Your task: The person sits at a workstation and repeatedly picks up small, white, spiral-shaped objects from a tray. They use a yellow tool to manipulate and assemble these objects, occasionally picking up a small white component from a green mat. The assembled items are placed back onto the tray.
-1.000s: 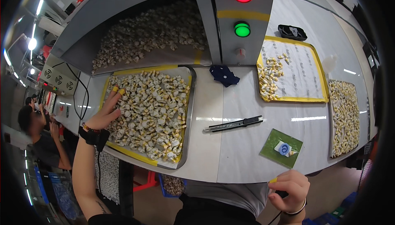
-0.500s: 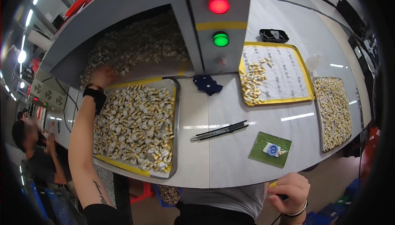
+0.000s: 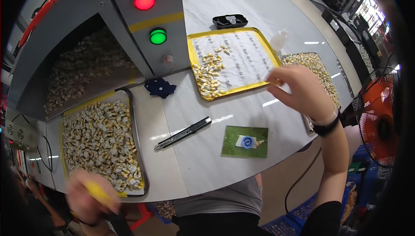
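Right hand (image 3: 302, 91), right of centre, fingers (image 3: 276, 82) pinched together at the lower right corner of the yellow-rimmed tray (image 3: 259, 46); what they grip cannot be told. Left hand (image 3: 88, 197), lower left and blurred, fingers closed around a yellow object (image 3: 97, 193) just below the full parts tray (image 3: 65, 119). Utility knife (image 3: 183, 133) lies mid-desk (image 3: 203, 167).

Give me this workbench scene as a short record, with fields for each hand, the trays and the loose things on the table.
left hand: blurred, low by the near edge of the left tray, something yellow at the fingers
right hand: raised at the yellow tray's right corner; grip unclear
left tray: full of small pale pieces
yellow tray: white sheet, pieces heaped at its left
loose things: utility knife, green card, dark blue cloth
machine lights: red lamp, green lamp
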The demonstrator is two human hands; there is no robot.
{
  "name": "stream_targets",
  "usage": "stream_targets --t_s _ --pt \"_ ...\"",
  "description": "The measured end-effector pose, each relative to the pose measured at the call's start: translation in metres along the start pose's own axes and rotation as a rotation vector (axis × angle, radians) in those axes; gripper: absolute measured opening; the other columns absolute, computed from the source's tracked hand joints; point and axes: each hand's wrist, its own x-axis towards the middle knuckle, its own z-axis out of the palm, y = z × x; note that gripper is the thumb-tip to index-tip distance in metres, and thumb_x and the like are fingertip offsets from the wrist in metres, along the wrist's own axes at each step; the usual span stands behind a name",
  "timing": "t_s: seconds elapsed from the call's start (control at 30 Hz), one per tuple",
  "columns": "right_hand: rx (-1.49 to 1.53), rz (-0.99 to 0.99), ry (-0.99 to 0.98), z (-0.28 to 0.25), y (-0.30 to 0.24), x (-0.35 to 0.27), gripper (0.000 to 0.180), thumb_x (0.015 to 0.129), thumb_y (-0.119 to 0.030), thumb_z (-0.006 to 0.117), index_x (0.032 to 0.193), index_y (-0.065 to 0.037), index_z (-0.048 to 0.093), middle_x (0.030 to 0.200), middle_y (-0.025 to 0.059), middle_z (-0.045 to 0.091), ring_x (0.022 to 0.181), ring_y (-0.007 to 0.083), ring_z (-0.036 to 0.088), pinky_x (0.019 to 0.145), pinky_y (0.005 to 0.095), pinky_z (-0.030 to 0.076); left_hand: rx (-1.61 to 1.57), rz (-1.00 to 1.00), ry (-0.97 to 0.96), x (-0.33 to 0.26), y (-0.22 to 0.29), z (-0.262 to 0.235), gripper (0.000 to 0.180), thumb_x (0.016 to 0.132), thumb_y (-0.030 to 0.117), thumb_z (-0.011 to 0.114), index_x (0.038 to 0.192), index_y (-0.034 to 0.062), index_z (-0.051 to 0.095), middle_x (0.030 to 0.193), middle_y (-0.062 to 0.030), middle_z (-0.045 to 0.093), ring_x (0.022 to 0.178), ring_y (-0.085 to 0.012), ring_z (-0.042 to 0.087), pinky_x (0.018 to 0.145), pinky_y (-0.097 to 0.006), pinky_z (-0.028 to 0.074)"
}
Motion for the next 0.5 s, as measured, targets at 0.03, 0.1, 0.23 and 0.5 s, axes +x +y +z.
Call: stream_targets --t_s 0.03,0.1,0.23,0.5 --pt "-0.048 -0.061 -0.055 0.008 0.004 0.021 0.013 0.078 -0.009 0.062 0.090 -0.007 0.065 0.080 0.0096 0.064 0.079 0.0282 0.063 0.070 0.0377 0.050 -0.083 -0.134 -0.151 -0.016 0.004 0.023 0.027 0.093 0.026 0.057 0.093 -0.0011 0.056 0.067 -0.0133 0.061 0.051 -0.0163 0.058 0.047 -0.027 0.049" --pt "-0.049 -0.067 -0.123 0.037 0.022 0.043 0.016 0.079 -0.007 0.059 0.093 -0.006 0.065 0.089 0.0120 0.064 0.085 0.0295 0.062 0.077 0.0391 0.049 -0.225 -0.478 -0.447 0.005 -0.033 0.050 0.029 0.086 0.022 0.069 0.092 -0.0053 0.061 0.079 -0.0105 0.063 0.060 -0.0109 0.056 0.053 -0.023 0.043" --pt "0.114 -0.206 -0.095 0.070 0.022 0.088 0.016 0.080 -0.006 0.059 0.094 -0.004 0.064 0.093 0.0140 0.063 0.087 0.0299 0.061 0.078 0.0379 0.049 -0.422 -0.433 -0.698 -0.006 -0.099 0.059 0.045 0.093 0.041 0.055 0.085 -0.0034 0.056 0.065 -0.0079 0.056 0.062 -0.0167 0.056 0.056 -0.026 0.044" --pt "-0.040 -0.103 -0.187 0.088 0.022 0.096 0.011 0.081 -0.007 0.059 0.090 -0.001 0.058 0.081 0.0143 0.062 0.080 0.0327 0.060 0.074 0.0389 0.048 -0.813 -0.429 -0.269 -0.006 -0.123 0.097 0.057 0.094 0.057 0.036 0.073 0.0042 0.043 0.060 -0.0010 0.037 0.056 -0.0138 0.036 0.058 -0.027 0.034"
